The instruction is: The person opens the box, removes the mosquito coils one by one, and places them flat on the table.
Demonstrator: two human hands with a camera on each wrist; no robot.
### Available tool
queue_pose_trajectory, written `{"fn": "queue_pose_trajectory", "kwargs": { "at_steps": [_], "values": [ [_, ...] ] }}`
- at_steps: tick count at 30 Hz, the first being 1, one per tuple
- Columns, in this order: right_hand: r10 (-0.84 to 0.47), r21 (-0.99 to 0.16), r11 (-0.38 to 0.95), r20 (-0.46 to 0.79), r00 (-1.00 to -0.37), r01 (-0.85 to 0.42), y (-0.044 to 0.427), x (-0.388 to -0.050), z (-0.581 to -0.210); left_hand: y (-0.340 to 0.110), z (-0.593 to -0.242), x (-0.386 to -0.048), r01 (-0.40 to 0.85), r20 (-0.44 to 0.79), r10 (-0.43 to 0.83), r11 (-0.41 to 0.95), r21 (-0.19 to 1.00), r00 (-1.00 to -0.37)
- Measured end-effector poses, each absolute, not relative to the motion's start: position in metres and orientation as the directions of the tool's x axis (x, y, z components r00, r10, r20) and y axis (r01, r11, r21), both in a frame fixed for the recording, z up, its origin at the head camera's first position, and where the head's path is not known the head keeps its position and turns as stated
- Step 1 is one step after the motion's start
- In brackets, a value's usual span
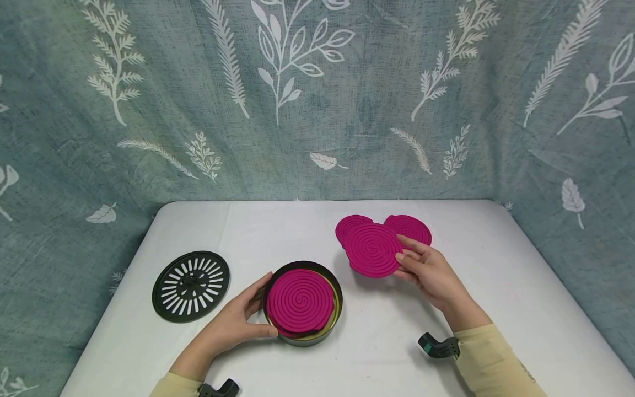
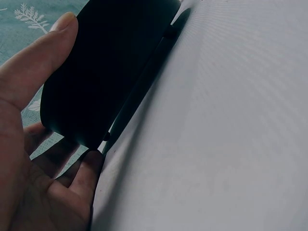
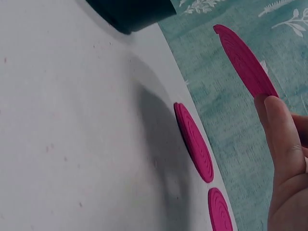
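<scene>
My left hand (image 1: 237,324) holds the left side of a round black container (image 1: 308,341), thumb near its front and fingers round the far side. Inside it lies a magenta spiral coaster (image 1: 300,300), with a yellow-green layer showing at the edge. Above the table, my right hand (image 1: 430,274) pinches another magenta spiral coaster (image 1: 373,251) by its right edge, thumb on the near face. The right wrist view shows this coaster (image 3: 244,60) raised and tilted, seen nearly edge-on. In the left wrist view the dark container wall (image 2: 101,67) sits between thumb and fingers.
Two groups of magenta coasters lie at the back, one on the left (image 1: 349,226) and one on the right (image 1: 410,227), partly hidden by the held coaster. A black slotted disc (image 1: 190,286) rests at the left of the white table (image 1: 278,220). Patterned cloth (image 1: 377,99) hangs behind.
</scene>
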State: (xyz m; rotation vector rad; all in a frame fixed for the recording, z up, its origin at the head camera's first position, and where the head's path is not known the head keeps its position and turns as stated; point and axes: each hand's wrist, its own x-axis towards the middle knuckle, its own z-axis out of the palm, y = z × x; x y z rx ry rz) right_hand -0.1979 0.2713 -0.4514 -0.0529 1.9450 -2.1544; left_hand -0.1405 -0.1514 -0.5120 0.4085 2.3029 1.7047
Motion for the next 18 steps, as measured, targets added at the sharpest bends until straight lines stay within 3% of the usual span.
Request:
{"fn": "queue_pose_trajectory", "kwargs": {
  "at_steps": [18],
  "values": [
    [-0.095,-0.979,-0.144,-0.133,-0.987,0.146,0.32,-0.213,-0.458,-0.152,-0.513,-0.14,0.083,-0.023,0.362,0.275,0.958,-0.932]
  ]
}}
